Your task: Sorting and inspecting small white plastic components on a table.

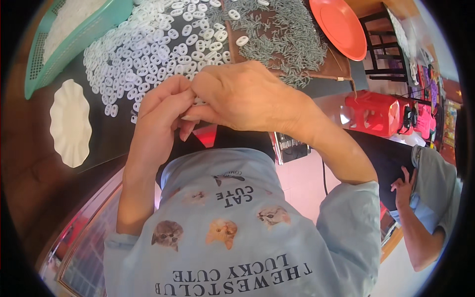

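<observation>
At mid-frame the left hand [159,111] and right hand [245,96] meet, fingertips pinched together on a small white piece [199,100] they mostly hide, probably to keep it steady. Loose white ovals [153,53] lie just beyond, upper left of centre; grey screws [292,42] spread over a brown cloth [330,67] at upper centre, likely kept apart for easy reach.

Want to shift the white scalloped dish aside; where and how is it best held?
Probably pinch the white scalloped dish by its left long rim, coming from the person's left. It is an elongated oval with a wavy edge to grip, and loose white two-hole pieces lie to its right.
</observation>
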A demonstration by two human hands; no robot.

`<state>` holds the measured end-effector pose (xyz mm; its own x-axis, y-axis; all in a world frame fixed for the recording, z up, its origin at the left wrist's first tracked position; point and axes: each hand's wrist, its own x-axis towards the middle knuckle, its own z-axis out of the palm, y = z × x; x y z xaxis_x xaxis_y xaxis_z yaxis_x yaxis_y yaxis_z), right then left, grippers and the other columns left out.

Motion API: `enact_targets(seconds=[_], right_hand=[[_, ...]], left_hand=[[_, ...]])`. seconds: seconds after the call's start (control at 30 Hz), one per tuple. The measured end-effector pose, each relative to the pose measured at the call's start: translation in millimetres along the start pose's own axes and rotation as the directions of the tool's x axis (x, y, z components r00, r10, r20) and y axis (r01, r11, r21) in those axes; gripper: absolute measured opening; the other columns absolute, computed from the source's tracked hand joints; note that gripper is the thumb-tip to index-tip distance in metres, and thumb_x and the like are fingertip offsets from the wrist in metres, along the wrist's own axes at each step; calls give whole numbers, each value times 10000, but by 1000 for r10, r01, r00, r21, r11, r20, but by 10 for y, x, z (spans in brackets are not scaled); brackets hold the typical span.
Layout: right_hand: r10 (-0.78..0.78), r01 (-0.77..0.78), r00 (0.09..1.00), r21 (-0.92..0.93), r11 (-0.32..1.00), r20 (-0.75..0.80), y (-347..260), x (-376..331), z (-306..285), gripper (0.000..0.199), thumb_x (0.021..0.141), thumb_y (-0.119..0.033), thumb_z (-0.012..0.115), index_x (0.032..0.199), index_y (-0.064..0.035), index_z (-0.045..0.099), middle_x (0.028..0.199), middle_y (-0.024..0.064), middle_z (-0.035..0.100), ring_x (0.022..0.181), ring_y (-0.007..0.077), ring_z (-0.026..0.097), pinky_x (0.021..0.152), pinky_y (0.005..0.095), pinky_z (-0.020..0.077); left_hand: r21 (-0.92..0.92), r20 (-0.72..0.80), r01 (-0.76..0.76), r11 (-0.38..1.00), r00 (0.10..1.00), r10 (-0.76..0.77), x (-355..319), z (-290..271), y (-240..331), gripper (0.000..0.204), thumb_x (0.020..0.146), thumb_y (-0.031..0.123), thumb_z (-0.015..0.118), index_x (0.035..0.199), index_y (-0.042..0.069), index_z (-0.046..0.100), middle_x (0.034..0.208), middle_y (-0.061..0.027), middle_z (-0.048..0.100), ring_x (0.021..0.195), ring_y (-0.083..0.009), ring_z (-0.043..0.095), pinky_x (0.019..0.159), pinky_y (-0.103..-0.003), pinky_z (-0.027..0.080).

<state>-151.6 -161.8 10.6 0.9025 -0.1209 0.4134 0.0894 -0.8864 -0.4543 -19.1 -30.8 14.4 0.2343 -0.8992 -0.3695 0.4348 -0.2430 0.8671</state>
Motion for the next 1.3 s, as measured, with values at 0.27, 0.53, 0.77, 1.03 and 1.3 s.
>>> enact_targets(seconds=[0.27, 0.53, 0.77, 1.03, 1.3], right_hand=[[92, -99, 991, 64, 993, 102, -47, 4, 50, 383, 879, -392, 622, 852, -17, 548, 742, 116, 582, 700, 302, 637, 582, 395, 518], [83, -86, 996, 100, 991, 36, -61, -113, 110, 374, 915, -382, 576, 881, -11, 545, 775, 126, 596, 720, 314, 641, 608, 398, 530], [99, -104, 993, 90, 990, 62, -29, -104, 143, 366, 921, -373, 572, 888, -11, 534, 753, 124, 591, 649, 310, 636, 553, 392, 517], [83, -100, 994, 307, 946, 66, -162, -130, 213, 323, 936, -335, 557, 886, -20, 507, 749, 120, 574, 653, 322, 620, 525, 421, 501], [90, -87, 996, 428, 900, 15, -245, -207, 266, 310, 913, -308, 602, 861, -21, 498, 751, 121, 562, 657, 330, 612, 522, 431, 484]], left_hand=[[10, -44, -6, 1000, 999, 6, -38, -18, -50, 150, 921, 157, 496, 880, 31, 567, 689, 5, 517, 540, -61, 438, 453, -200, 319], [59, -103, -16, 998, 994, 22, -53, -34, -72, 154, 908, 167, 498, 897, 35, 577, 710, 30, 514, 544, -31, 419, 456, -187, 309], [47, -113, 26, 999, 993, -20, -32, 17, -60, 155, 893, 173, 490, 874, 44, 573, 694, 52, 481, 545, -14, 380, 460, -181, 263], [109, -180, 30, 994, 984, -10, -193, 37, -21, 145, 860, 134, 478, 730, 69, 482, 665, 47, 415, 542, -20, 315, 464, -200, 214], [45, -137, 14, 999, 991, -8, -316, 51, -60, 170, 856, 122, 480, 705, 65, 429, 663, 47, 375, 568, -20, 298, 482, -205, 208]])
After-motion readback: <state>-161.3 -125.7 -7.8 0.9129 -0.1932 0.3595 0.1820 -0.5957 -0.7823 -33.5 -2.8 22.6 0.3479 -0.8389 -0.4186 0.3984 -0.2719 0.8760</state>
